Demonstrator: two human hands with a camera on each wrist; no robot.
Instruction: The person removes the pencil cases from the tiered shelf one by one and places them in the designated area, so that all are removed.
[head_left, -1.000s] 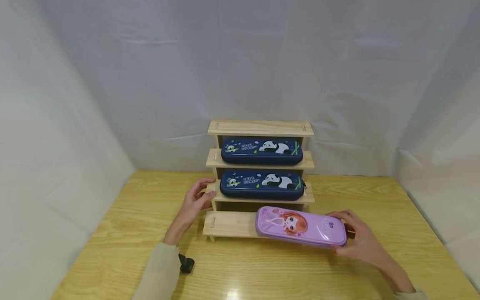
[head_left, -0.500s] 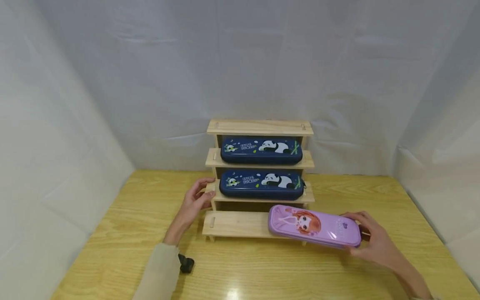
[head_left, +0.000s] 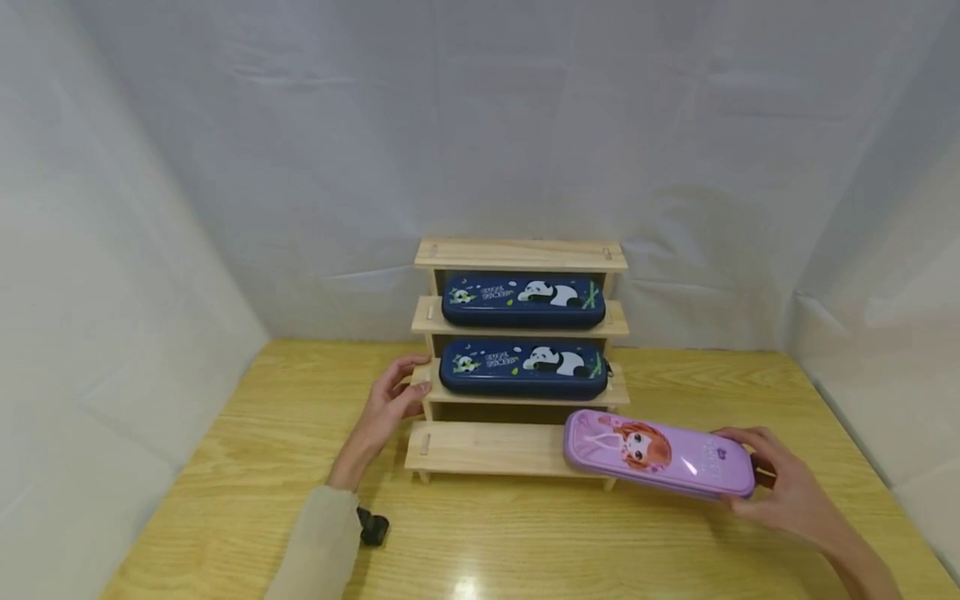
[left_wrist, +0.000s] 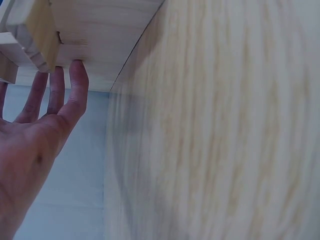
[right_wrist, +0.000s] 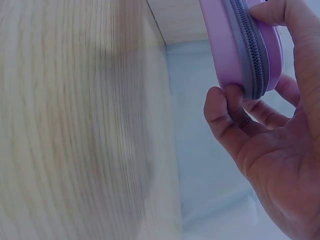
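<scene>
My right hand (head_left: 783, 492) grips the right end of a purple pencil case (head_left: 660, 454) printed with a red-haired cartoon girl. Its left end overlaps the right part of the lowest tier, and its right end sticks out over the table. In the right wrist view, thumb and fingers pinch across the case's grey zipper (right_wrist: 251, 50). My left hand (head_left: 386, 404) holds the left end of a wooden stepped rack (head_left: 487, 450), thumb on a middle tier; in the left wrist view its fingers (left_wrist: 75, 95) reach against the side panel. Two navy panda pencil cases (head_left: 522, 368) lie on the middle tiers.
The top tier (head_left: 521, 253) of the rack carries nothing. A small black object (head_left: 372, 528) shows beside the left sleeve (head_left: 318, 542). Pale sheeting (head_left: 517, 125) stands behind and on both sides of the wood-grain table (head_left: 480, 533).
The right hand has carried the purple pencil case to the right, baring more of the lowest tier. My left hand stays at the rack's left end.
</scene>
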